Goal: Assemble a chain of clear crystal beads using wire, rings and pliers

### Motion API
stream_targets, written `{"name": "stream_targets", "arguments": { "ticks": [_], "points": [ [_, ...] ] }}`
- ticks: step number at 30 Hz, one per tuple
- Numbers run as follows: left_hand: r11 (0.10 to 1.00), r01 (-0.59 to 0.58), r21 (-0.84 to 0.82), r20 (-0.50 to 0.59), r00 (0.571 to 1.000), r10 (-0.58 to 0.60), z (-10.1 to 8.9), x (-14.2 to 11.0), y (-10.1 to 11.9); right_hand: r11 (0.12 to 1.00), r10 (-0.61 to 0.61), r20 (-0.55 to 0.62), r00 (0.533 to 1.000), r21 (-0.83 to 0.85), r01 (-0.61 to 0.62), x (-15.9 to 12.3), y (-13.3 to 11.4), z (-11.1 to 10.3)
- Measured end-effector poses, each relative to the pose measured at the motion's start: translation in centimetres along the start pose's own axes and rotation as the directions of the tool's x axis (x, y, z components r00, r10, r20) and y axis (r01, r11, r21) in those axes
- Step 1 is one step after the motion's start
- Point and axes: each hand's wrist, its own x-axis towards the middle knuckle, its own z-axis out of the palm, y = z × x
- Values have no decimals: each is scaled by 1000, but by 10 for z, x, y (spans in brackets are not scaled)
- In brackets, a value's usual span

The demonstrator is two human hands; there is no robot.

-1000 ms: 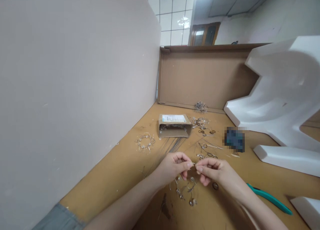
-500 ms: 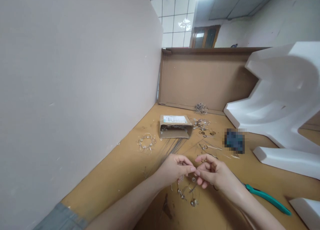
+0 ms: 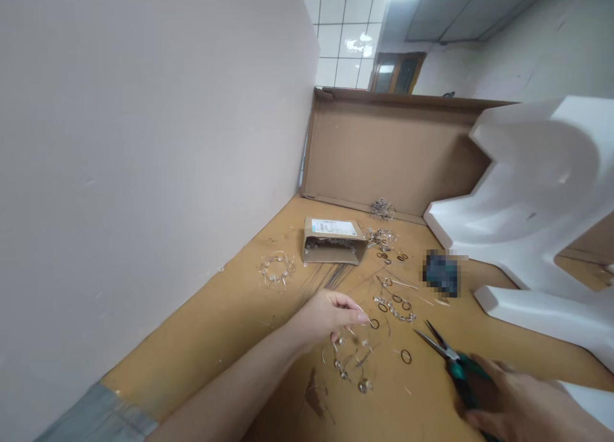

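My left hand (image 3: 329,320) is closed, thumb and finger pinching the wire of a beaded wire ring (image 3: 363,386). Clear beads and thin wire ends hang below the fingertips, close over the tabletop. A small dark ring (image 3: 375,324) shows right at the thumb tip; whether it is attached to the wire I cannot tell. At the lower right my right hand (image 3: 508,397), blurred by motion, is wrapped round the green handles of long-nose pliers (image 3: 451,354). The pliers' jaws are spread apart and point toward the left and away from me.
A small open cardboard box (image 3: 330,256) holding beads stands mid-table, with a finished-looking beaded ring (image 3: 277,269) to its left. Past the hands lie a bead strand (image 3: 400,313), loose dark rings and wires. White foam pieces (image 3: 527,180) stand right; a tall pale panel (image 3: 144,141) borders the left.
My right hand has let go of the beadwork, moved right and picked up the pliers, whose jaws are now spread. My left hand still pinches the wire. The view has shifted slightly.
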Motion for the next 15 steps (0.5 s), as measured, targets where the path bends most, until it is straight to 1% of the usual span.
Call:
{"name": "stream_targets", "arguments": {
  "ticks": [2, 4, 5, 7, 10, 13, 15],
  "points": [
    [1000, 2, -5, 24, 1000, -2, 1, -1, 1, 999, -20, 57, 998, -37, 22, -11, 0, 10],
    [1000, -15, -13, 67, 998, 16, 2, -2, 2, 996, -31, 43, 999, -84, 35, -16, -7, 14],
    [999, -25, -19, 87, 996, 27, 2, -2, 1, 993, -27, 31, 999, -113, 31, -15, -12, 14],
    [999, -40, -30, 103, 994, 43, 1, -1, 0, 987, -6, 47, 999, -161, 14, -12, -19, 10],
    [997, -63, -33, 109, 992, 66, -1, 2, -5, 986, 25, 73, 997, -165, -13, -6, -19, 5],
    [995, -78, -61, 127, 988, 85, -2, 4, -7, 993, 27, 30, 999, -115, -23, -1, -5, 9],
    [993, -71, -95, 117, 990, 82, -2, 4, -7, 998, 13, -73, 997, -57, -17, 2, 6, 15]
  ]
}}
